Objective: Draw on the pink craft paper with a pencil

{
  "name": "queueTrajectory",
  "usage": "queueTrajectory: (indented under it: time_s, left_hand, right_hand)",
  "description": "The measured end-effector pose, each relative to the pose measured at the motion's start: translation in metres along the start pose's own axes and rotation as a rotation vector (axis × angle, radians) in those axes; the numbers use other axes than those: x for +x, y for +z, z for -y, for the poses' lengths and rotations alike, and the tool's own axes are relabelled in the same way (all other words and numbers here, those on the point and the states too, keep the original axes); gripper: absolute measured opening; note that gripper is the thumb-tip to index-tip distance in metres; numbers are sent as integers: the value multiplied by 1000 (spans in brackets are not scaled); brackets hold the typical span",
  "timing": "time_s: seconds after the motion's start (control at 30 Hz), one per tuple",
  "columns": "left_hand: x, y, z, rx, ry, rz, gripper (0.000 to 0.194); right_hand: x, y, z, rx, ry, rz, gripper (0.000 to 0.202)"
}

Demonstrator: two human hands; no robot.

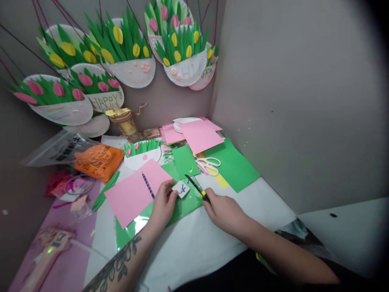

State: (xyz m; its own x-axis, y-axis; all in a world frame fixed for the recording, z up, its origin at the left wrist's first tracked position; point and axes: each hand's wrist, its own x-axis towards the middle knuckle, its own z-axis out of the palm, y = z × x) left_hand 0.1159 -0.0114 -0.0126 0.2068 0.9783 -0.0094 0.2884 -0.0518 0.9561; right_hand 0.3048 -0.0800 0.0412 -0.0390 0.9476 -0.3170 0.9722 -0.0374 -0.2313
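Between the thumb and fingers of my left hand is a small white block with blue lines drawn on its top face. My right hand is closed around a black and yellow craft knife, its dark blade pointing up and left, a short way right of the block. Under both hands lies a green sheet with a clear glossy cover. A pink sheet lies left of the block, with a dark blue twisted pencil or pen on it.
White-handled scissors lie beyond the knife, by green paper and pink sheets. An orange packet, a tumbler and a pink glue gun are at left. Decorated paper plates hang on the wall.
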Motion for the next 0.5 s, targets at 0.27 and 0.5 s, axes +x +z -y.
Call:
queueTrajectory:
  time_s: [0.27, 0.5]
  left_hand:
    - [0, 7, 1, 66, 87, -66, 46]
    - [-4, 4, -8, 113, 222, -139, 51]
  right_hand:
    - [-1, 1, 1, -12, -23, -7, 26]
    - [-7, 2, 4, -42, -60, -6, 27]
